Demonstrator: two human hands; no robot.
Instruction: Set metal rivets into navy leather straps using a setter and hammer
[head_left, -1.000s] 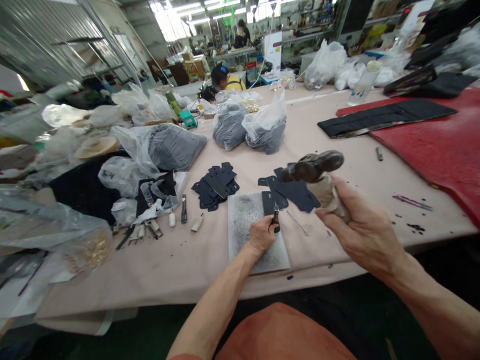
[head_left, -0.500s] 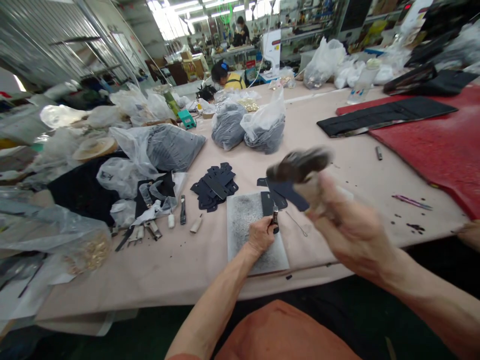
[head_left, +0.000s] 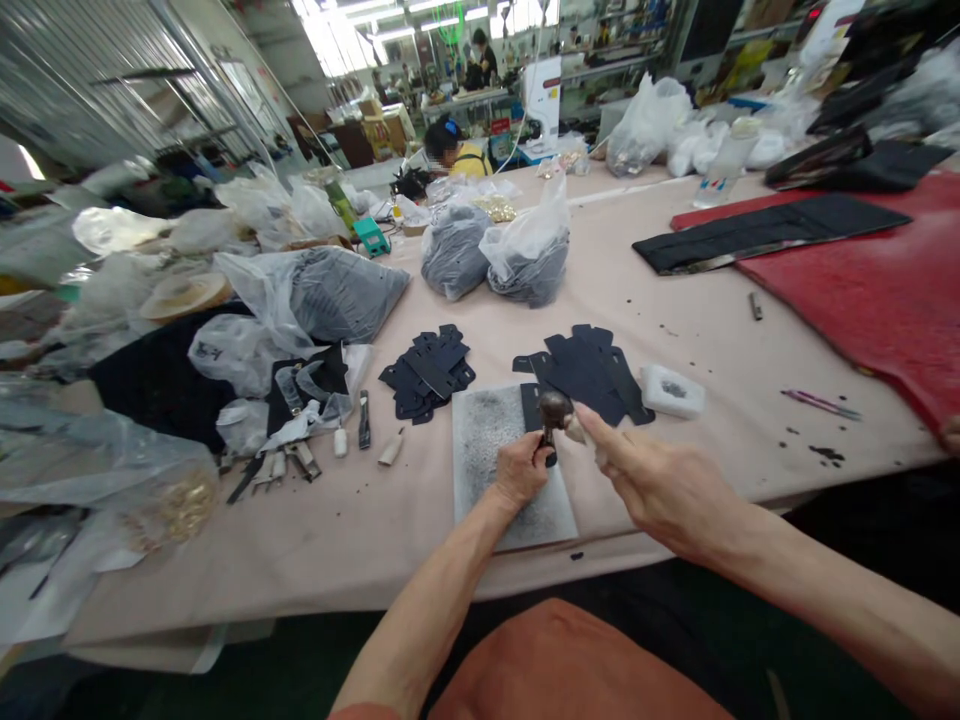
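My left hand [head_left: 523, 470] is closed round an upright metal punch [head_left: 550, 452], which stands over a worn white board [head_left: 480, 500]. A dark navy piece [head_left: 530, 405] lies on the board's upper right edge, by the punch. My right hand [head_left: 660, 480] grips a hammer [head_left: 556, 408] by its pale handle, and the dark hammer head is at the top of the punch, hiding it. Right behind the hammer lies a spread of dark navy pieces [head_left: 589, 370]. Another pile of such pieces [head_left: 429, 372] is left of the board.
A white block [head_left: 673, 391] sits right of the pieces. Loose tools [head_left: 364, 420] and plastic bags [head_left: 349, 285] crowd the left side. Farther right are a pink pen-like tool [head_left: 821, 404] and a red sheet [head_left: 877, 290]. A person [head_left: 454, 150] sits across the table.
My right hand has brought the hammer down and to the left, from raised in the air to the punch top. The white block now shows. My left hand stays in place.
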